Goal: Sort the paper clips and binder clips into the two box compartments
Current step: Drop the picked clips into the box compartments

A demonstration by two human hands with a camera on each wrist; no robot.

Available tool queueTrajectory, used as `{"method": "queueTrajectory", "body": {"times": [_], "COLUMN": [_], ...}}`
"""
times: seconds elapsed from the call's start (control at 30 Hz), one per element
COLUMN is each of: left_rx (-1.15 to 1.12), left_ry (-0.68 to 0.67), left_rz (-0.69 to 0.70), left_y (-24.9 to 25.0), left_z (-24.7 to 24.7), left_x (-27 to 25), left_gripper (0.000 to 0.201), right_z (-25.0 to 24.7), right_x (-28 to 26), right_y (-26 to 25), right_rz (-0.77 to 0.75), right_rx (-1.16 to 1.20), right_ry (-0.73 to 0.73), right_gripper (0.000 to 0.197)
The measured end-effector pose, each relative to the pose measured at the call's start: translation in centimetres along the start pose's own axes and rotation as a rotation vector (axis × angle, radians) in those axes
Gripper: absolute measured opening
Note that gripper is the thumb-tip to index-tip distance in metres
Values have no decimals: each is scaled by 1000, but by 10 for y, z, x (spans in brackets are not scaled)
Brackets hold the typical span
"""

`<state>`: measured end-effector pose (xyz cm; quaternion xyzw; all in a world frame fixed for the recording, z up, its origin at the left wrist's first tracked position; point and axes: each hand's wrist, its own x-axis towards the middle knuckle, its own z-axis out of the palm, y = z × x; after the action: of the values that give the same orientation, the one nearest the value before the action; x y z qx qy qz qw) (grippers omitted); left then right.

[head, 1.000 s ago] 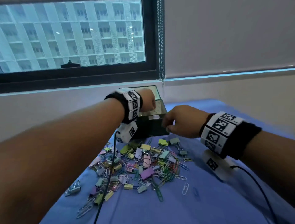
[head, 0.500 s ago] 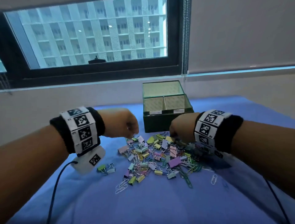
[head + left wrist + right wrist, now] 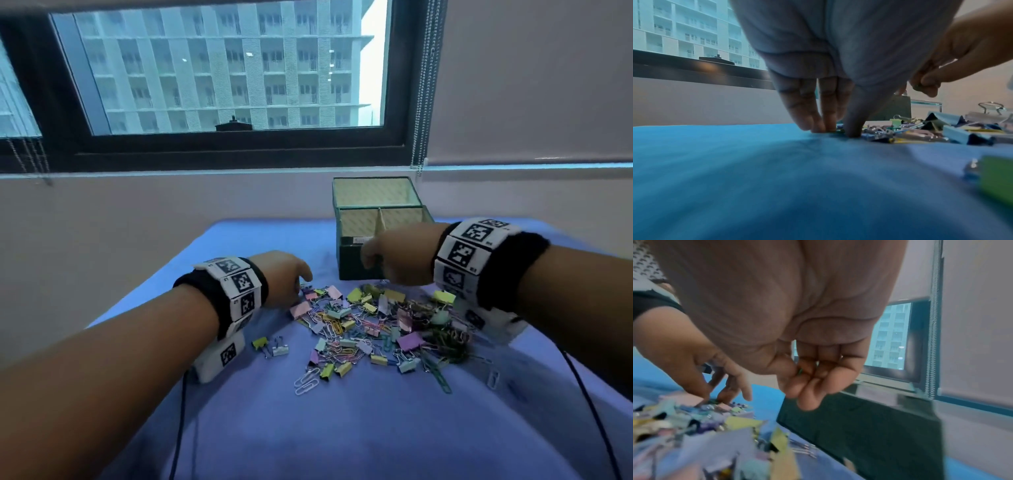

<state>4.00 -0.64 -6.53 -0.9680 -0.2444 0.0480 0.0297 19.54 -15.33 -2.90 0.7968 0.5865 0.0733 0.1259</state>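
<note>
A dark-framed window [image 3: 219,72] filled the upper wall, looking out on a pale high-rise building [image 3: 239,61] with rows of balconies under flat, cool daylight. To its right a light roller blind [image 3: 534,78] was drawn down, its beaded chain [image 3: 422,102] hanging beside the frame. Below ran a plain off-white wall [image 3: 137,219], and a blue cloth [image 3: 308,428] covered the table in the foreground.

No text can be read. The wristbands [image 3: 472,253] carry black-and-white square code markers, not letters. On the front rim of the box [image 3: 349,270] sits a small white label [image 3: 358,240], too blurred to read.
</note>
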Motion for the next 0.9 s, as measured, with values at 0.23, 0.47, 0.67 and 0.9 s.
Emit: {"method": "queueTrajectory", "body": {"times": [0.23, 0.47, 0.67, 0.9], "left_rx": [-13, -15, -30, -115], "left_ry": [125, -3, 40, -27], "left_rz": [-88, -236, -230, -177], "left_y": [-9, -19, -19, -13], "left_z": [1, -3, -2, 4], "left_x": [0, 0, -7, 4], "left_gripper": [35, 25, 13, 26], "right_z": [-12, -7, -5, -7], "right_x": [58, 94, 110, 98], "right_y": [-66, -100, -107, -95], "right_rz": [-163, -134, -123, -91], "right_rx": [-149, -82, 2, -100], "right_ry": [-85, -86, -202, -196], "right_gripper": [23, 12, 24, 36]}}
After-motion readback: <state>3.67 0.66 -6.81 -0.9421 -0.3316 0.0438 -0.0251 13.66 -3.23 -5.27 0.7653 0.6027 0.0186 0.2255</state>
